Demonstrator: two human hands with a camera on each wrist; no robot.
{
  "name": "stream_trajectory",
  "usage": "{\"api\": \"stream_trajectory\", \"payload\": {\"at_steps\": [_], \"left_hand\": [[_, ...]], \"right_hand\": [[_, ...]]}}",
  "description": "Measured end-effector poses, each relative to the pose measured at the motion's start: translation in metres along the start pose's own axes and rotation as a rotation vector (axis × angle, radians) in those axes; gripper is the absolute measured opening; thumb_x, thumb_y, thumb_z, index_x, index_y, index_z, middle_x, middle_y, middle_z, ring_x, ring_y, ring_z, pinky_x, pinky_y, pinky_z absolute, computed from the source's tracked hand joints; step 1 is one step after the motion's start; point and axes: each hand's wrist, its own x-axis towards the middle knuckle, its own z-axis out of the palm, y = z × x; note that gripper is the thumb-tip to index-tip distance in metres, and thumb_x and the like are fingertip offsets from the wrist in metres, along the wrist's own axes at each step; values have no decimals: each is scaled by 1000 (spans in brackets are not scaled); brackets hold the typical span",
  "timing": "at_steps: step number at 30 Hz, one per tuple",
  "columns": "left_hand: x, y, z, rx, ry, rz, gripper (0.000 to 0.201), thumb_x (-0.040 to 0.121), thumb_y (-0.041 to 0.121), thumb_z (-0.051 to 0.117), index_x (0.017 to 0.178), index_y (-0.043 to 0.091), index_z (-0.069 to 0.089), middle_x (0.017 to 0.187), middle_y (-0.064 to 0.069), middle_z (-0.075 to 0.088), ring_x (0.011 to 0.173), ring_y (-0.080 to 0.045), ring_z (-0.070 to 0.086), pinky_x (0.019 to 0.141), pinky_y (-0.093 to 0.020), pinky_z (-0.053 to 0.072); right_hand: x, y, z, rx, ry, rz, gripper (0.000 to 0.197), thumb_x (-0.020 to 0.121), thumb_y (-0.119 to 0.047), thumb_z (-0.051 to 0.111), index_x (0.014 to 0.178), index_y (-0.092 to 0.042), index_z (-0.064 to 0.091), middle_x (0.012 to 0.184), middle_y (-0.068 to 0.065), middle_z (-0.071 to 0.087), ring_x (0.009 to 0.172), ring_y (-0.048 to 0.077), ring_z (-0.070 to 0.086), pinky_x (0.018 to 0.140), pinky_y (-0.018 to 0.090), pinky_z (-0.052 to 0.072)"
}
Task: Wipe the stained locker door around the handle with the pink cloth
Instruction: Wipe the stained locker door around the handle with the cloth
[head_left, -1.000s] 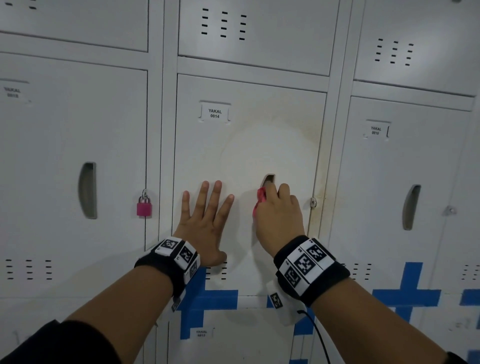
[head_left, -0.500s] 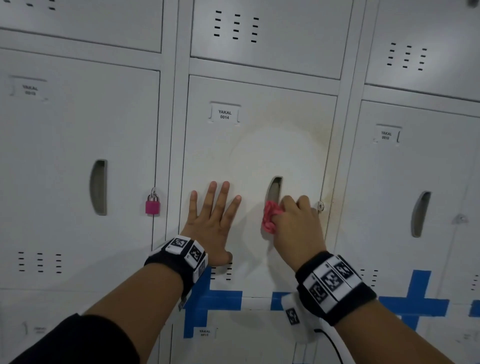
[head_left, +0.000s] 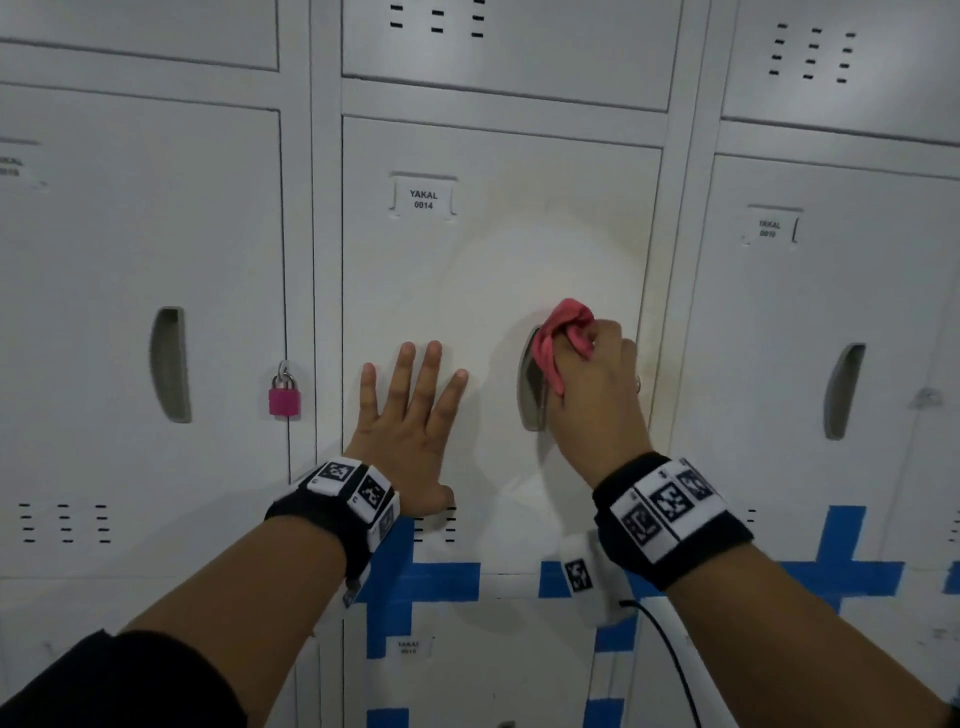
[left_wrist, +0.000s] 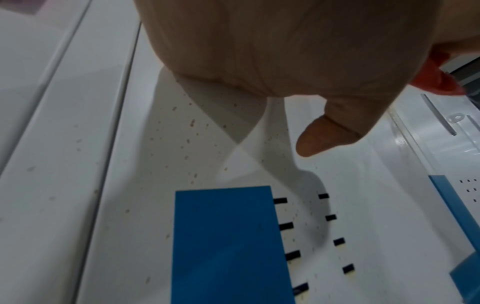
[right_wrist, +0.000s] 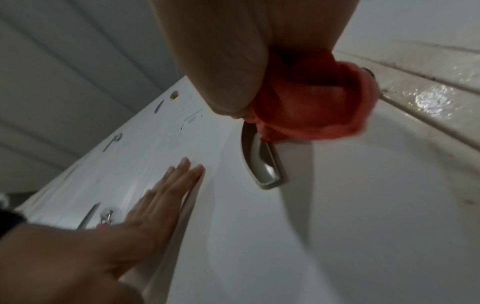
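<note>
The locker door labelled YAKAL 0014 shows a yellowish stain ring round a paler patch above its recessed handle. My right hand grips the bunched pink cloth and presses it against the door at the handle's upper right edge. The right wrist view shows the cloth wadded under the fingers just above the handle. My left hand lies flat on the door left of the handle, fingers spread. In the left wrist view my left hand fills the top.
A pink padlock hangs on the left neighbouring locker. Blue tape crosses mark the doors' lower edges near vent slots. Brown specks dot the door below my left palm. A lock tab sits at the door's right edge.
My right hand has carried the cloth up from the handle's left side to its upper right. My left hand has stayed flat on the door. The head view has come closer.
</note>
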Motion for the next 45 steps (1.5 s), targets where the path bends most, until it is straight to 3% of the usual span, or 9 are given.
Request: {"api": "stream_trajectory", "payload": {"at_steps": [4, 7, 13, 18, 21, 25, 31, 35, 45], "left_hand": [[-1, 2, 2, 23, 20, 6, 140, 57, 68, 64, 143, 18, -35, 150, -17, -41, 137, -40, -38, 109, -67, -17], [-1, 1, 3, 27, 50, 2, 144, 49, 67, 69, 149, 16, -22, 157, -19, -26, 142, -41, -26, 111, -68, -10], [1, 1, 2, 38, 57, 7, 143, 48, 68, 68, 151, 16, -18, 158, -19, -24, 143, -42, -23, 111, -69, -9], [0, 0, 2, 37, 25, -10, 146, 42, 64, 74, 153, 14, -6, 160, -20, -14, 146, -43, -15, 111, -70, -2], [-1, 3, -2, 18, -21, -14, 144, 49, 62, 72, 150, 17, -20, 156, -19, -29, 142, -42, -27, 111, -68, -11], [-3, 3, -8, -10, -75, -8, 136, 63, 67, 62, 138, 20, -42, 141, -15, -53, 130, -38, -48, 105, -64, -27], [-2, 1, -12, -37, -101, 9, 143, 59, 68, 67, 138, 21, -42, 142, -13, -53, 131, -38, -47, 108, -66, -21], [-2, 1, -13, -23, -113, -9, 140, 62, 69, 66, 138, 20, -41, 141, -15, -54, 130, -38, -48, 107, -66, -23], [-2, 2, -15, -15, -115, -23, 138, 64, 69, 62, 137, 19, -43, 142, -16, -52, 130, -40, -48, 106, -66, -24]], "right_hand": [[-25, -1, 17, -116, -3, 27, 32, 81, -2, 50, 110, -7, 62, 111, 16, 48, 87, 28, 41, 77, 31, 26], [-47, -2, 26, -88, -18, 65, 30, 79, 1, 59, 108, -7, 63, 109, 15, 49, 84, 26, 41, 75, 33, 39], [-80, 0, 31, -43, -106, 78, 25, 78, 2, 61, 101, -7, 65, 103, 12, 49, 81, 22, 41, 69, 33, 48], [-85, -3, 22, 186, -192, 131, 23, 86, -7, 53, 104, -17, 62, 105, 1, 43, 90, 15, 42, 79, 28, 50], [-62, -13, 15, 288, -93, 87, 24, 87, -9, 54, 108, -19, 61, 109, 3, 44, 96, 16, 45, 86, 27, 48], [-20, -31, 10, -17, -97, 73, 29, 85, -9, 50, 114, -10, 57, 116, 13, 44, 95, 27, 44, 84, 36, 48], [0, -51, -10, -397, -253, -1, 33, 89, -10, 38, 114, 0, 56, 129, 18, 40, 105, 35, 45, 81, 40, 43], [-12, -51, -7, -422, -416, 20, 30, 91, -15, 42, 113, -7, 59, 129, 16, 41, 109, 34, 43, 84, 40, 41], [-3, -31, -8, -310, -529, 17, 32, 93, -28, 50, 116, -7, 54, 118, 10, 44, 110, 29, 43, 73, 35, 35]]}}
